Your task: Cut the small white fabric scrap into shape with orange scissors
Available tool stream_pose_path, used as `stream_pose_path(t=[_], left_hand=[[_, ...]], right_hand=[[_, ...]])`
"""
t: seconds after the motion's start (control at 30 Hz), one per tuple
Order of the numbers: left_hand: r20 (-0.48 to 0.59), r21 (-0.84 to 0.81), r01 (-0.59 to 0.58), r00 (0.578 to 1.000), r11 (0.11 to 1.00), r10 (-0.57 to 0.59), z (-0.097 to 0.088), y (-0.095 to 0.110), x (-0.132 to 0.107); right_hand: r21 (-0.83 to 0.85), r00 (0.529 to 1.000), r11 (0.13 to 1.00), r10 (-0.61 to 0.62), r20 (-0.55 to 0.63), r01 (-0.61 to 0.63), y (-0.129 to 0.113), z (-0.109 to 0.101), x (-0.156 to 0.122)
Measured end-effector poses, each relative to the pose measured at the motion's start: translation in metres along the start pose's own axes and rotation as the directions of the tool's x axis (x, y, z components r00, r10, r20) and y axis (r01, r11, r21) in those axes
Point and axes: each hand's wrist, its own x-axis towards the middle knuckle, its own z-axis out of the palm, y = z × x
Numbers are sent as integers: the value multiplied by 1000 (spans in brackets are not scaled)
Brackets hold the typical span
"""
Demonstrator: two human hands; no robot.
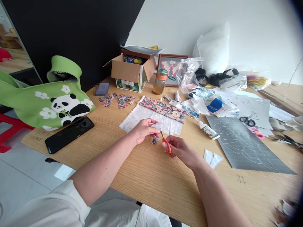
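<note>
My left hand (146,130) pinches a small white-backed piece of fabric (156,126) over the wooden table. Orange-handled scissors (167,145) are in my right hand (178,147), with the blades pointing up at the edge of that piece. A small floral scrap (155,140) shows just below my left fingers; whether it is joined to the held piece I cannot tell. Behind my hands lies a folded floral cloth (163,109), its pale underside (139,118) spread toward me. Cut floral pieces (124,101) lie farther back on the left.
A black phone (69,135) and a green panda bag (71,107) occupy the left side. At the back stand an open cardboard box (129,72) and a jar of liquid (159,82). A glue bottle (208,130), a grey patterned sheet (246,145) and a white scrap (212,158) lie right.
</note>
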Motion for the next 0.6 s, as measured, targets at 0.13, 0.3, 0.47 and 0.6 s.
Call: stream_pose_path(t=[0.13, 0.3, 0.47, 0.6], left_hand=[[7, -6, -7, 1000, 1000, 7, -1, 0, 1], [6, -16, 6, 1000, 1000, -6, -1, 0, 0], [-4, -31, -5, 1000, 999, 5, -1, 0, 0], [-5, -32, -6, 1000, 999, 6, -1, -1, 0]], right_hand=[[-6, 1000, 1000, 10, -18, -10, -1, 1, 0], [4, 1000, 1000, 16, -25, -15, -1, 1, 0], [2, 1000, 1000, 10, -17, -10, 0, 1, 0], [11, 1000, 1000, 4, -8, -4, 1, 0, 0]])
